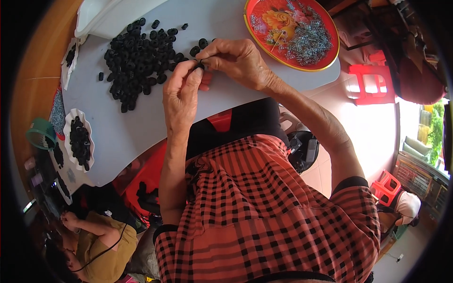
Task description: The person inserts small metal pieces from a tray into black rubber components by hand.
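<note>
Over the grey table my two hands meet at the fingertips. Between thumb and fingers, my left hand pinches a small black ring-shaped part. My right hand is closed in a pinch right at that part; whatever its fingertips grip is too small to make out. Just beyond and left of my hands spreads a pile of black cylindrical parts, with a few loose ones near my right fingers. To the right, a red round tray with a yellow rim carries many small silvery metal pieces.
A white scalloped dish of black parts stands at the table's left, near a green basket. A white bin sits at the far left. Another person works at lower left. Red stools stand on the floor to the right.
</note>
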The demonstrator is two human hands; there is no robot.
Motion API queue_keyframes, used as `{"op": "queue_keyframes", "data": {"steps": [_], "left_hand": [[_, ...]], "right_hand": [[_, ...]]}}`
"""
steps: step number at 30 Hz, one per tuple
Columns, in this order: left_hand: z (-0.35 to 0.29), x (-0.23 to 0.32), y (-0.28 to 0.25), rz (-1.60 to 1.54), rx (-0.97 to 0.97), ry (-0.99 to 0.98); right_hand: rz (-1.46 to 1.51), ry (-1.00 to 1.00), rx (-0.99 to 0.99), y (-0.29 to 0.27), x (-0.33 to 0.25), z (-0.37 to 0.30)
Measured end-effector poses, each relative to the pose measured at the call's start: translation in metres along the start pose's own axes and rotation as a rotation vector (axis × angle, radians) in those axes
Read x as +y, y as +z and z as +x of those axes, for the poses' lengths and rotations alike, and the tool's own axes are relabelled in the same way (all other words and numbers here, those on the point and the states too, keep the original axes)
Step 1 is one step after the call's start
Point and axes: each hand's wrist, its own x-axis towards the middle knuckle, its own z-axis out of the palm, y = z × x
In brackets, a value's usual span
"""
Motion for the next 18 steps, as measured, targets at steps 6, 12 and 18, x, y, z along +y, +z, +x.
{"op": "queue_keyframes", "data": {"steps": [6,12,18], "left_hand": [[0.000,0.004,0.017,0.363,0.154,0.212],[0.005,0.007,0.013,0.318,0.130,0.165],[0.004,0.004,0.010,0.326,0.073,0.146]], "right_hand": [[-0.190,-0.144,0.121,0.002,-0.003,-0.001],[-0.248,-0.241,0.191,0.004,0.002,0.003],[-0.176,-0.129,0.100,-0.002,0.006,0.002]]}}
